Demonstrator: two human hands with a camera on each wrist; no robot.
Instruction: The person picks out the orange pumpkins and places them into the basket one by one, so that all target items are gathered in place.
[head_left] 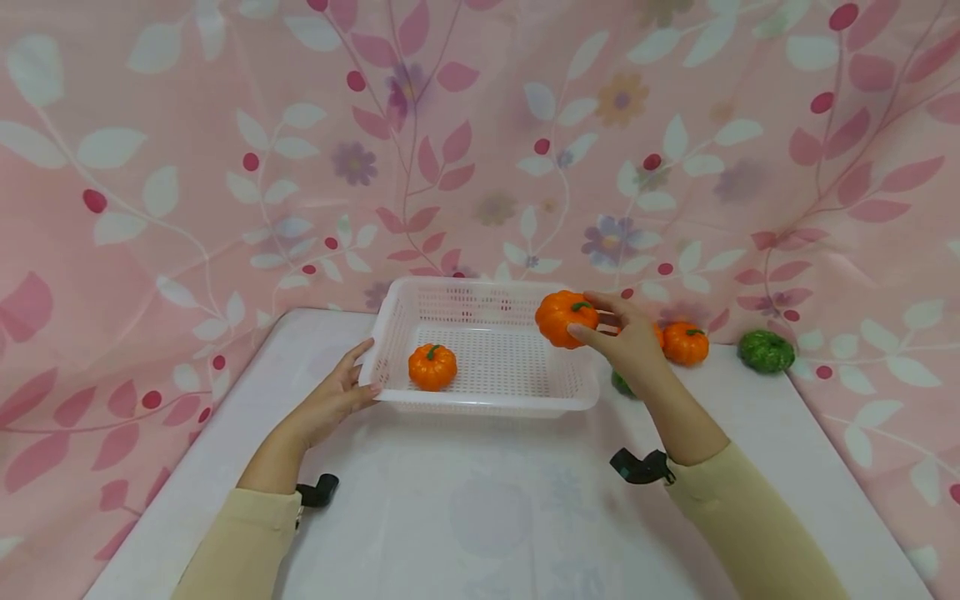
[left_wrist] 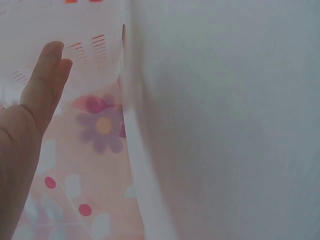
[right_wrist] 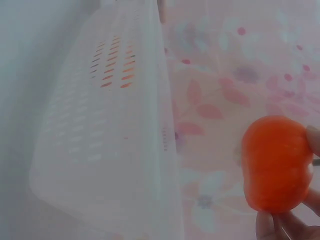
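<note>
A white plastic basket [head_left: 480,404] with slotted walls stands on the table. An orange toy pumpkin [head_left: 432,367] lies inside it toward the left. My left hand [head_left: 333,402] rests against the basket's left side, thumb at the near corner of the rim. In the left wrist view its visible fingers [left_wrist: 47,75] lie straight along the outer wall. My right hand [head_left: 626,337] holds another orange pumpkin [head_left: 562,318] with a green stem above the basket's right end. Fingertips grip this pumpkin [right_wrist: 277,165] from its side and underneath in the right wrist view.
Right of the basket, an orange pumpkin [head_left: 686,343] and a green pumpkin [head_left: 766,351] sit at the table's back edge. More orange and green pieces are partly hidden behind my right hand and forearm. A pink floral cloth [head_left: 480,167] hangs behind the white-covered table [head_left: 480,500].
</note>
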